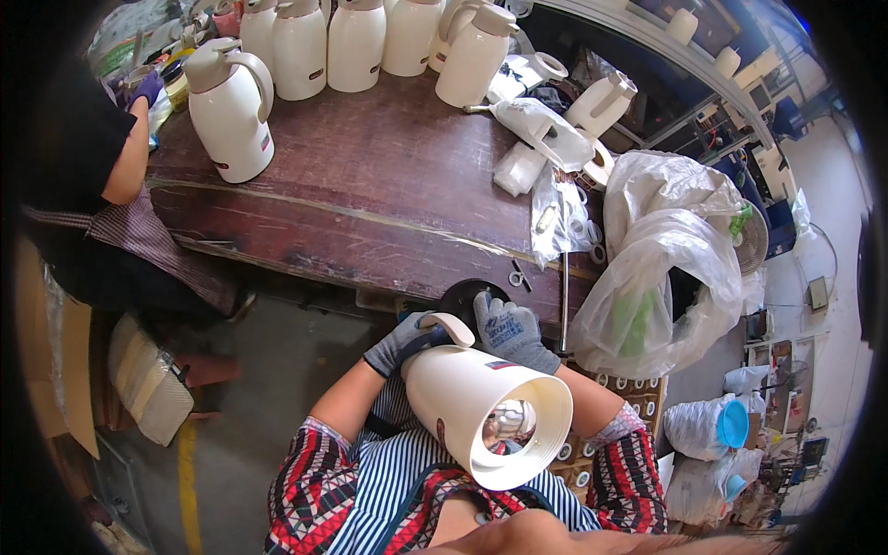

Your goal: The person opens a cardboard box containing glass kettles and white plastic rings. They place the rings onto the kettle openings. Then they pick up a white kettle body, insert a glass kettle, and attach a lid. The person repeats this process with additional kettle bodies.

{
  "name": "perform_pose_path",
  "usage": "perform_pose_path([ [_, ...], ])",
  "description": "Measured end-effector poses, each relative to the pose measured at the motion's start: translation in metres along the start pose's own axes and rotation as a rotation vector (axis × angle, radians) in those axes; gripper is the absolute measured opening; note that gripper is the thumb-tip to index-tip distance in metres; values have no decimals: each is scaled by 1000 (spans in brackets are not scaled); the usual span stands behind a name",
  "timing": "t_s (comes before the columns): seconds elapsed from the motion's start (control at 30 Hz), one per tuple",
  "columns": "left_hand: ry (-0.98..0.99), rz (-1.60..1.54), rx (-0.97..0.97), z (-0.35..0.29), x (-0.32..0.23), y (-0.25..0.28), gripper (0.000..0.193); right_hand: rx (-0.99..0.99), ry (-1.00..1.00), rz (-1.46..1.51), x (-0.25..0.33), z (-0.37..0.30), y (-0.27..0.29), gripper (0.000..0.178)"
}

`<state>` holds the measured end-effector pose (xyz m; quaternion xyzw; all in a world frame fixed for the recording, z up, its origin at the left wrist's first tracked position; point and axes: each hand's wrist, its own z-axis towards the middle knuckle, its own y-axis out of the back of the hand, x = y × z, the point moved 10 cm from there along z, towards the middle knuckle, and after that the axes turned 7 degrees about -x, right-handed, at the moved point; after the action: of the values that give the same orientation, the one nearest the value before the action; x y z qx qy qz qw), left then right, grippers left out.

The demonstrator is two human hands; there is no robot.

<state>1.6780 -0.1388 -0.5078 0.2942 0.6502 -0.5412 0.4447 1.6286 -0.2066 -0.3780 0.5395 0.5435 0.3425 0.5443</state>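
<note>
A cream vacuum jug (pixel 449 393) lies tilted in front of my chest, its open base facing me. Inside that opening shows a round mirror-like liner (pixel 511 421). My left hand (pixel 398 345), in a grey glove, is closed around the jug's curved handle (pixel 450 327). Beyond the jug, my gloved right hand (pixel 511 333) has its fingers bent beside a black round part (pixel 470 296) at the table edge. What those fingers hold is hidden. The jug's top end is out of sight behind its body.
Several finished-looking jugs (pixel 358 46) stand along the back of the brown table (pixel 351 157); another jug (pixel 229 120) stands left. Plastic bags (pixel 657 277), rings and a small dark rod (pixel 524 275) lie right. A co-worker's arm (pixel 129 162) is at left. Boxed round parts (pixel 638 393) sit below right.
</note>
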Motion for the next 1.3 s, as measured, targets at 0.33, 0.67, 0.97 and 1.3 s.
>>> perform_pose_path([
  [0.33,-65,-50,-121,4,4,5,31,-71,-134,36,-9,3,4,47],
  [0.67,-194,-97,-81,-13,-8,33,54,-50,-320,1708,-59,40,-29,56],
  [0.97,-248,-433,-609,-88,-1,68,30,-668,391,-176,-5,48,-18,70],
  [1.3,-329,-362,-853,-164,-23,137,34,-533,-168,672,-51,88,-2,67],
])
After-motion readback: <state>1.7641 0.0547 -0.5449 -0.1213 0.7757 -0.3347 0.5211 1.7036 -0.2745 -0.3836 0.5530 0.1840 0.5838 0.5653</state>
